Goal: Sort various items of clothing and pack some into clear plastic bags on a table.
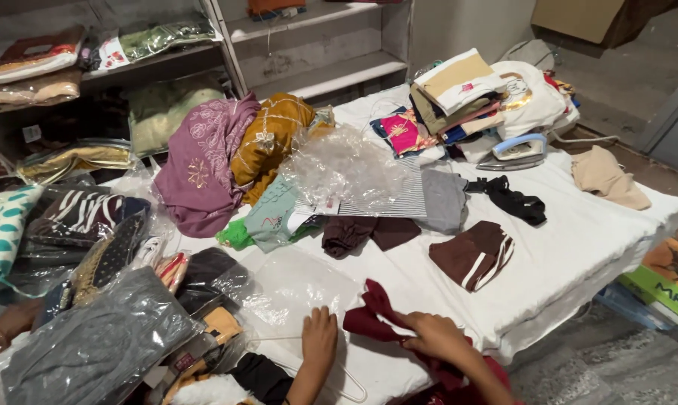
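Two hands low on the white-covered counter (pixel 579 247): left hand (pixel 320 337) flat, grip holding nothing, on a white wire hanger (pixel 346 386). Just right of it, right hand (pixel 436 337) pinching the maroon garment (pixel 372 315), bunched up, trailing toward the body.

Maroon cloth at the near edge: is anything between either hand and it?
Nothing visible. The right hand already grips the maroon cloth. The left hand rests beside it on clear plastic wrap, near a wire hanger, with bare white sheet between.
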